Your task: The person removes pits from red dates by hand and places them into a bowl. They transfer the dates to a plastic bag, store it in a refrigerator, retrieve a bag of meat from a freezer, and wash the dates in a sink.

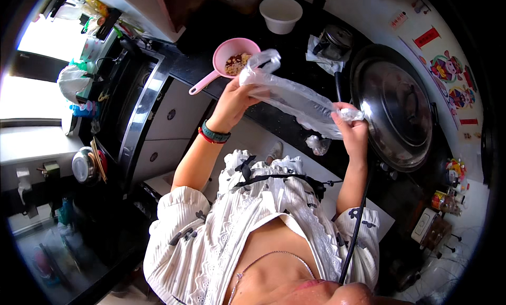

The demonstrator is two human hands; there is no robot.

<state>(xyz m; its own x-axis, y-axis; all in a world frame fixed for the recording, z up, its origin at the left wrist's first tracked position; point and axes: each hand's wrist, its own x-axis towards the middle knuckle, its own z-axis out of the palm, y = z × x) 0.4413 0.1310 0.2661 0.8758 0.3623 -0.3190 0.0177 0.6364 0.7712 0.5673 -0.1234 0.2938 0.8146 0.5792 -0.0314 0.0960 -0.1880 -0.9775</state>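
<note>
A clear plastic bag (294,97) is stretched between my two hands over the front of a black counter. My left hand (235,101) grips one end, where a loop of plastic stands up. At the other end my right hand (352,125) pinches a bunched part of the bag. Just beyond my left hand is a pink long-handled strainer or ladle bowl (218,54) holding brown and pale pieces, perhaps nuts or grains. The bag overlaps its near right rim. A small crumpled plastic bundle (317,145) lies below my right hand, near the counter edge.
A large lidded wok (391,107) occupies the right side. At the back stand a white bowl (280,14) and a dark lidded glass pot (336,40) on white paper. To the left is a sink (138,79). Seasoning containers (446,200) line the right wall.
</note>
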